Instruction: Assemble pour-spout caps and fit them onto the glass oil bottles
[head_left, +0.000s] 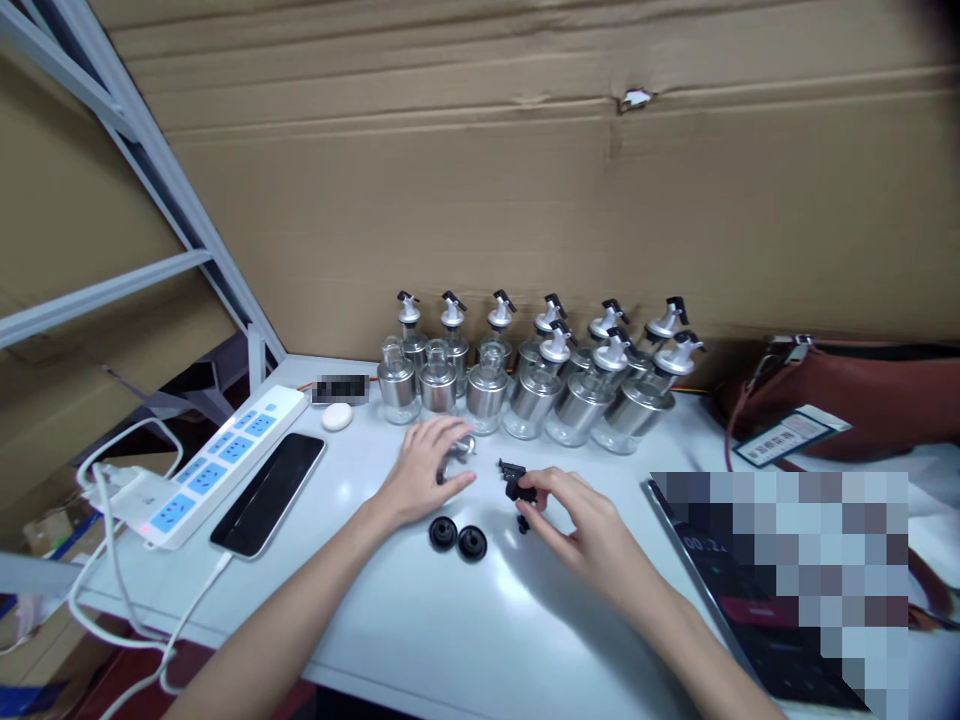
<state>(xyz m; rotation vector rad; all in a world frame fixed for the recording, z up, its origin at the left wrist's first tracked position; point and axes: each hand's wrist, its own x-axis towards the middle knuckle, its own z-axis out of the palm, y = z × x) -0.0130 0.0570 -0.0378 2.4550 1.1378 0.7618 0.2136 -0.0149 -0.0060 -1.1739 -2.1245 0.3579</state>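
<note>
My left hand (421, 470) rests on the table with its fingers stretched out and its thumb apart. Shiny silver caps (460, 456) lie between that thumb and the fingers, partly hidden by them. With thumb and fingertips, my right hand (574, 515) pinches a small black plastic spout piece (519, 488) just over the tabletop. More small black parts (512, 468) lie around those fingertips, one partly covered. Two round black stoppers (457, 538) sit side by side on the table, nearer to me, between both hands.
Behind my hands stand glass bottles (487, 390) with metal bands, several topped with silver-and-black pourers, three without. A white power strip (225, 460) and a phone (270, 495) lie left. On the right are a tablet (720, 570) and a brown bag (877, 390). Cardboard (450, 200) walls the back.
</note>
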